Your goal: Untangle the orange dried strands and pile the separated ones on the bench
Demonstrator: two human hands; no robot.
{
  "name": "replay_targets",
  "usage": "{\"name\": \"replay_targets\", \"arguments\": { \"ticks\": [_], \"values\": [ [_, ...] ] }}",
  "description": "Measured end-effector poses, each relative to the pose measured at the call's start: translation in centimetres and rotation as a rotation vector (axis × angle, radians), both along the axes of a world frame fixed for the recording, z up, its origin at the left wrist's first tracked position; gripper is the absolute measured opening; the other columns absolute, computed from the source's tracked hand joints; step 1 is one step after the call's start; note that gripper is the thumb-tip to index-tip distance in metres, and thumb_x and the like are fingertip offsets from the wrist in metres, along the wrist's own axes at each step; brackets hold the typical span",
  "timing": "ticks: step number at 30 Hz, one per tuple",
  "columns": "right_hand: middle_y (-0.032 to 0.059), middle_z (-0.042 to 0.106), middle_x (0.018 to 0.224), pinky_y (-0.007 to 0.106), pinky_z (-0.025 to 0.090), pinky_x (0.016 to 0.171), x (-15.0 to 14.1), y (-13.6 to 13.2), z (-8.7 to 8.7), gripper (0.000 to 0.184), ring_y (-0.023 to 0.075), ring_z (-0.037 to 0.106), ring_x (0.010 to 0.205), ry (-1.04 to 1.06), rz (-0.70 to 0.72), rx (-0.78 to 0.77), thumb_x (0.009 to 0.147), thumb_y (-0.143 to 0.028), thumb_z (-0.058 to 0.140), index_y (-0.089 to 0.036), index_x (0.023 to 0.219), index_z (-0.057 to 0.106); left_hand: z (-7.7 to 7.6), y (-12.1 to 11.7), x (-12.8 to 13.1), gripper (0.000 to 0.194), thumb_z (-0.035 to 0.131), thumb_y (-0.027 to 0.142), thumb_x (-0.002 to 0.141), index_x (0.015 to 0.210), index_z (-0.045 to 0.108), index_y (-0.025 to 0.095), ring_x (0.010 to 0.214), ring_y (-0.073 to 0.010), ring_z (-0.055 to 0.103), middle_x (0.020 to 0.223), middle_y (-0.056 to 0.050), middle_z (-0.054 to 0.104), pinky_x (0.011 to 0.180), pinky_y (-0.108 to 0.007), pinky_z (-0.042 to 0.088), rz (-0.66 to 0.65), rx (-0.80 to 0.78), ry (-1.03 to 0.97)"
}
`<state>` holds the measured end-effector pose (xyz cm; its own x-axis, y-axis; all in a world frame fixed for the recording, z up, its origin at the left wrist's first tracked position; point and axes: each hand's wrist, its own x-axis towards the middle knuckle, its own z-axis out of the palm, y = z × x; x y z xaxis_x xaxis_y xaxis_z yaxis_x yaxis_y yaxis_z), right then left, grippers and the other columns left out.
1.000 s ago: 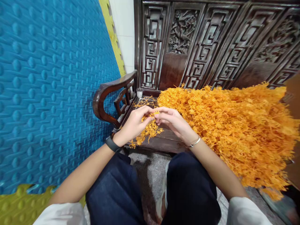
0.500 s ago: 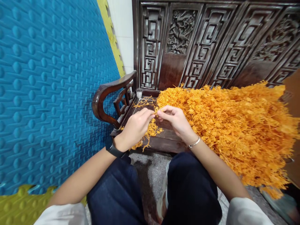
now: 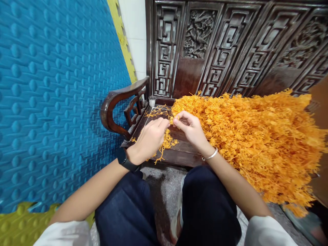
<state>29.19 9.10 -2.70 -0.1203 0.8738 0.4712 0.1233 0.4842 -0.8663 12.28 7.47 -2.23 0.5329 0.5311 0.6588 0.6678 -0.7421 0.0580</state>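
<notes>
Between my two hands is a small orange plastic flower piece, largely covered by fingertips. My left hand, with a dark watch on its wrist, has its fingers pinched on the piece's left side. From the right, my right hand pinches it between thumb and index finger. Under and behind the left hand lies a small cluster of orange plastic sprigs on the dark wooden bench. A few thin bare orange stems lie farther back on the seat.
A large heap of orange plastic sprigs covers the bench to the right. A curved wooden armrest stands at left beside a blue foam mat. A small clear cup sits at the back corner, before the carved backrest.
My left hand has turned so its back faces up more, its fingers now curled closer together. My right hand has shifted slightly right, and the fingertips of both stay at the flower piece.
</notes>
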Motion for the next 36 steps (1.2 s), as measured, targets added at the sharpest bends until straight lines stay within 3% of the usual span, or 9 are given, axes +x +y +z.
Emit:
{"name": "replay_targets", "arguments": {
  "ticks": [8,11,14,19,22,27,32,34,36],
  "values": [
    [-0.0026,0.055,0.067,0.026,0.042,0.059,-1.8,-0.2,0.2,0.015,0.0101,0.051,0.061,0.064,-0.201,0.101,0.077,-0.025,0.063,-0.019,0.069,0.052,0.1,-0.1,0.0,0.020,0.037,0.008,0.090,0.085,0.056,0.012,0.068,-0.0170,0.054,0.074,-0.005,0.059,0.063,-0.029,0.044,0.044,0.103,-0.022],
    [-0.0036,0.052,0.066,0.025,0.041,0.057,0.3,1.6,0.2,0.015,0.0089,0.050,0.056,0.186,-0.391,0.151,0.079,-0.025,0.059,-0.020,0.069,0.049,0.5,-1.2,-0.5,0.020,0.037,0.006,0.089,0.085,0.056,0.012,0.069,-0.0170,0.055,0.074,-0.006,0.059,0.065,-0.029,0.044,0.038,0.139,-0.093],
    [-0.0043,0.050,0.064,0.024,0.037,0.050,2.8,3.5,-0.5,0.020,0.0086,0.046,0.051,0.341,-0.569,0.083,0.077,-0.032,0.060,-0.021,0.069,0.047,0.7,-1.9,-1.3,0.018,0.040,0.010,0.090,0.087,0.057,0.013,0.071,-0.0145,0.056,0.077,-0.005,0.060,0.066,-0.026,0.045,-0.033,0.031,-0.221],
    [0.0012,0.061,0.076,0.029,0.047,0.066,2.4,3.9,-2.5,0.026,0.0128,0.056,0.068,0.101,-0.224,-0.022,0.067,-0.039,0.072,-0.019,0.074,0.057,0.5,0.4,-2.4,0.022,0.047,0.031,0.090,0.081,0.061,0.016,0.060,-0.0121,0.056,0.065,0.000,0.059,0.061,-0.024,0.044,-0.067,-0.462,-0.457],
    [-0.0007,0.059,0.070,0.029,0.047,0.066,1.3,4.1,-4.3,0.035,0.0121,0.055,0.065,-0.007,-0.125,-0.136,0.058,-0.040,0.077,-0.019,0.075,0.055,0.2,2.5,-2.9,0.024,0.055,0.037,0.084,0.078,0.062,0.015,0.062,-0.0127,0.059,0.067,-0.001,0.061,0.062,-0.025,0.047,-0.121,-0.685,-0.690],
    [-0.0034,0.055,0.065,0.028,0.046,0.066,1.3,6.0,-7.1,0.033,0.0107,0.052,0.061,-0.130,-0.209,-0.246,0.056,-0.034,0.076,-0.018,0.072,0.053,0.1,3.8,-3.3,0.025,0.065,0.039,0.075,0.074,0.064,0.014,0.067,-0.0127,0.059,0.073,-0.003,0.065,0.066,-0.025,0.049,-0.163,-0.768,-0.859],
    [0.0036,0.064,0.088,0.033,0.049,0.077,1.8,6.9,-7.1,0.028,0.0112,0.058,0.067,-0.215,-0.215,-0.269,0.065,-0.016,0.066,-0.016,0.092,0.062,0.0,4.1,-3.6,0.023,0.066,0.037,0.075,0.073,0.063,0.014,0.062,-0.0111,0.057,0.065,-0.001,0.060,0.064,-0.024,0.046,-0.178,-0.774,-0.807],
    [0.0079,0.064,0.102,0.035,0.049,0.081,1.8,6.5,-6.5,0.030,0.0117,0.061,0.071,-0.223,-0.157,-0.252,0.068,-0.014,0.063,-0.014,0.098,0.062,-0.1,4.2,-3.7,0.024,0.065,0.037,0.076,0.073,0.062,0.014,0.061,-0.0110,0.056,0.066,-0.001,0.059,0.063,-0.024,0.045,-0.190,-0.783,-0.793],
    [0.0100,0.063,0.111,0.036,0.050,0.085,1.7,5.7,-5.7,0.033,0.0133,0.064,0.080,-0.201,0.039,-0.252,0.071,-0.015,0.062,-0.015,0.104,0.062,-0.3,4.3,-3.6,0.024,0.064,0.037,0.077,0.073,0.062,0.014,0.060,-0.0111,0.055,0.066,-0.001,0.059,0.063,-0.025,0.045,-0.203,-0.787,-0.780]
  ]
}}
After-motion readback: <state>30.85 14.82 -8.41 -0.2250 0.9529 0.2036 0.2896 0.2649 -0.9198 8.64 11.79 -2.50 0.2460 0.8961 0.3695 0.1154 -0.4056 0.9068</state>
